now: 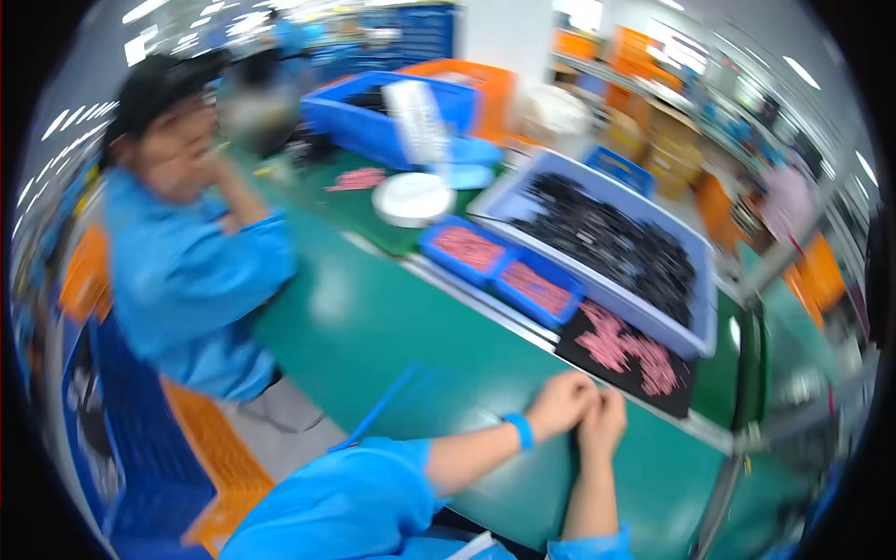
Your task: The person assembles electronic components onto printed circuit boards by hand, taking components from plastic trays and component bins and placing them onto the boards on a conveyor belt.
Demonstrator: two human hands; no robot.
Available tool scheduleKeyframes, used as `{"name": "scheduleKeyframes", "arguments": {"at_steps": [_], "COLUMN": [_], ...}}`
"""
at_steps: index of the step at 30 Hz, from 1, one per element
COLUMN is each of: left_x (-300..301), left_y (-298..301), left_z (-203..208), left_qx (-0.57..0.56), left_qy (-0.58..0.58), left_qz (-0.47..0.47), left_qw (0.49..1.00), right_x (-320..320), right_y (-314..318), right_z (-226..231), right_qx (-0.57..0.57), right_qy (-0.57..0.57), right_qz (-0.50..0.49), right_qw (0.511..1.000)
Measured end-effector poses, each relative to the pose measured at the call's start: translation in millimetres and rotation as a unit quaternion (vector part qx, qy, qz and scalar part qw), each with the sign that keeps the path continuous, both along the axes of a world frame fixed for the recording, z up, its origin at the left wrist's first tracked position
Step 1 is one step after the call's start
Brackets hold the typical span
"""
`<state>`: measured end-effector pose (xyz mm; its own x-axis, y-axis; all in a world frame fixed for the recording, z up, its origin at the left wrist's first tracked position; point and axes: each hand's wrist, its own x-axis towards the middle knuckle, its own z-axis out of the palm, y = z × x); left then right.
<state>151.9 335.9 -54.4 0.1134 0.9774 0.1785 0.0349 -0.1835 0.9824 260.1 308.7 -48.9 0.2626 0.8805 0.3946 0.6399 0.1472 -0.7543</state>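
Over the green table (345,308), my left hand (560,403), with a blue band at its wrist, meets my right hand (604,427) at the fingertips. Fingers of both hands are closed and pinched together. Whatever they hold, if anything, is too small and blurred to make out. Just beyond them lies a black mat (581,352) with small pink pieces (653,367) scattered on it in two heaps. Two small blue trays (553,320) of similar pink pieces stand to the left of the mat.
Behind the mat is a large pale-blue tub (698,338) full of black parts (616,247). A white round container (413,201) and a blue bin (336,117) stand farther back. A co-worker in blue (187,261) sits at the left. A metal post (793,266) rises at right.
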Motion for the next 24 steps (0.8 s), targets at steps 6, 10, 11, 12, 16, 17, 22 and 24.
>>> {"name": "scheduleKeyframes", "arguments": {"at_steps": [6, 10, 11, 12, 16, 17, 22, 24], "left_x": [12.5, 33.6, 33.0, 31.7, 29.3, 26.4, -6.8, 0.5], "left_y": [38.6, 39.2, 39.7, 40.2, 43.1, 41.7, 30.8, 1.7], "left_z": [-4.8, -5.0, -4.7, -4.8, -14.2, -12.2, -15.0, -6.5], "left_qx": [-0.032, -0.035, -0.04, -0.045, -0.056, -0.054, 0.006, 0.009], "left_qy": [-0.012, -0.018, -0.014, -0.009, -0.021, -0.022, 0.04, 0.032], "left_qz": [-0.004, -0.02, -0.024, -0.026, -0.019, -0.019, 0.006, 0.015], "left_qw": [0.999, 0.999, 0.999, 0.999, 0.998, 0.998, 0.999, 0.999], "right_x": [13.9, 33.3, 33.6, 33.3, 29.0, 26.8, 2.0, 7.3], "right_y": [42.8, 40.6, 41.4, 42.6, 44.4, 44.4, 37.8, 7.2], "right_z": [-3.1, -8.3, -9.7, -10.3, -10.4, -10.7, -23.3, -22.1], "right_qx": [0.025, 0.029, 0.027, 0.026, 0.025, 0.023, 0.053, 0.001], "right_qy": [0.002, 0.0, 0.005, 0.01, 0.016, 0.01, -0.025, 0.011], "right_qz": [0.015, -0.01, -0.009, -0.007, 0.003, 0.0, 0.038, 0.018], "right_qw": [1.0, 1.0, 1.0, 1.0, 1.0, 1.0, 0.998, 1.0]}}
